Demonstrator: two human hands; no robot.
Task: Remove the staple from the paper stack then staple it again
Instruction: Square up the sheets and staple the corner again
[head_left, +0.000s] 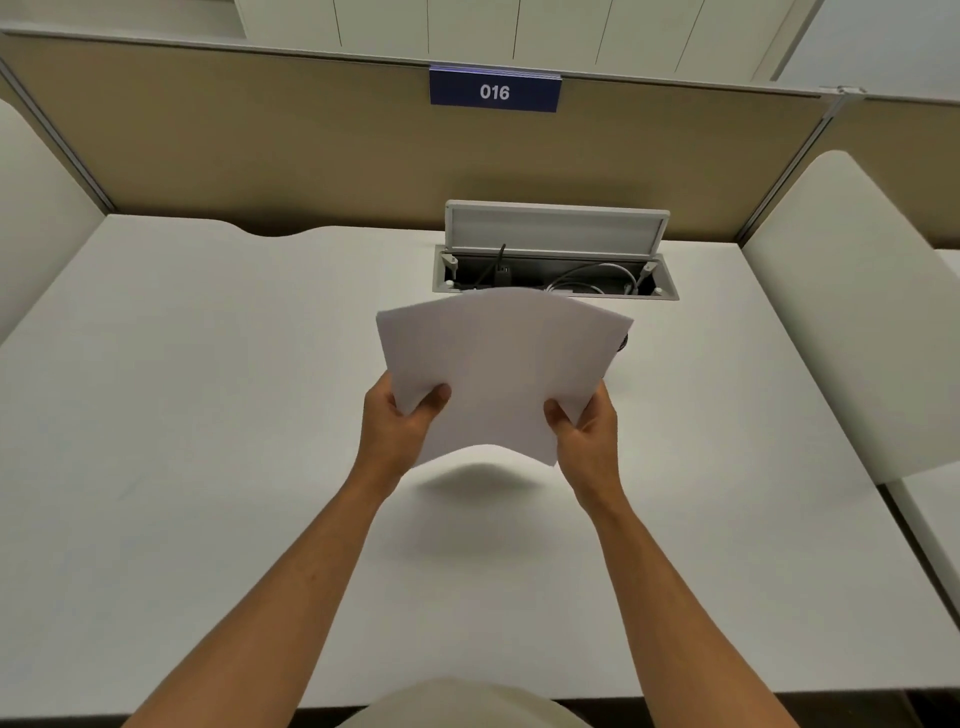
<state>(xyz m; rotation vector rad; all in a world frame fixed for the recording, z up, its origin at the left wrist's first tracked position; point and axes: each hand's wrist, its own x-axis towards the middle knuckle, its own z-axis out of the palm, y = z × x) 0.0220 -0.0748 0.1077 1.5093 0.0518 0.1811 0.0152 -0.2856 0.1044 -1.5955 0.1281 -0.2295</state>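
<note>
- One white desk (208, 467) is filling most of the view, with two pale side panels standing at its left and right edges.
- Running along the far edge, a tan partition (260, 145) is carrying a blue plate (494, 91) reading "016".
- Sitting in the desk surface near the far edge, a cable box (555, 280) is standing with its lid (557, 228) propped upright; grey and black cables are lying coiled inside.
- Hanging above the desk in front of the cable box, the paper stack (498, 369) is being held clear of the surface, bowing upward along its middle and casting a shadow on the desk beneath.
- Gripping the stack's near left corner, the left hand (400, 426) is pinching it with the thumb on top and the fingers underneath.
- Gripping the near right corner, the right hand (584, 426) is pinching it likewise, thumb above and fingers below.
- Showing just past the stack's far right edge, a small dark object (622, 342) is lying mostly hidden; its identity cannot be told.
- No staple is discernible on the visible sheet at this resolution.
</note>
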